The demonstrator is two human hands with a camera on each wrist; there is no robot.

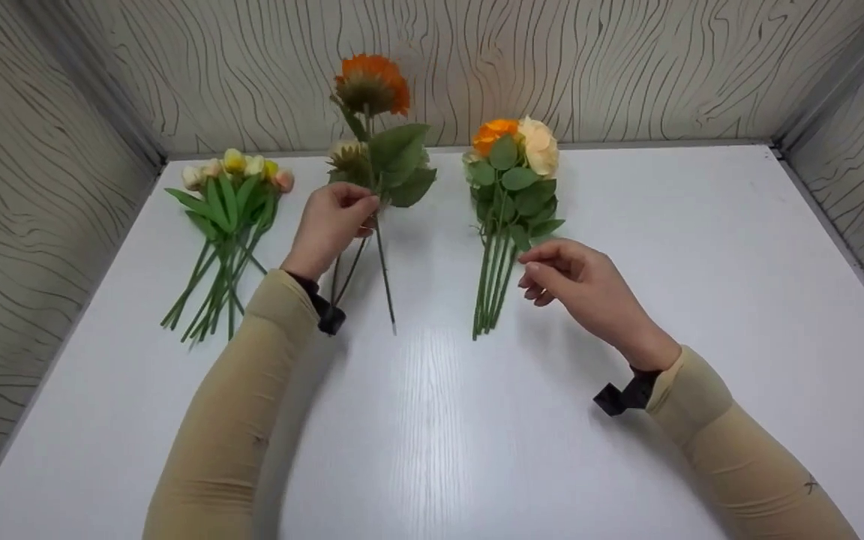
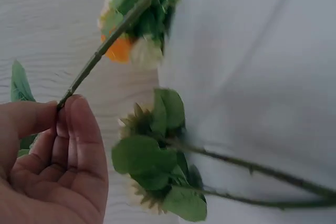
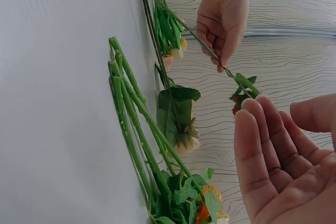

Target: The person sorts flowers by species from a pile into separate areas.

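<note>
My left hand (image 1: 327, 229) pinches the stem of an orange flower (image 1: 376, 82) between thumb and fingertips, just below its broad green leaves. The bloom stands raised above the table, and the stem's (image 2: 97, 56) lower end points down toward me. Behind the hand, pale flowers (image 1: 349, 159) with green leaves lie on the table, partly hidden in the head view; two stems show in the left wrist view. My right hand (image 1: 586, 289) hovers beside the stems of a rose bunch (image 1: 518, 180), its fingers (image 3: 254, 156) loosely bent with nothing in them.
A bunch of tulips (image 1: 229, 202) in yellow, white and pink lies on the left of the white table (image 1: 432, 435). The orange and cream roses lie right of the middle. A wood-patterned wall (image 1: 627, 75) rises behind the table's far edge, with more panels on both sides.
</note>
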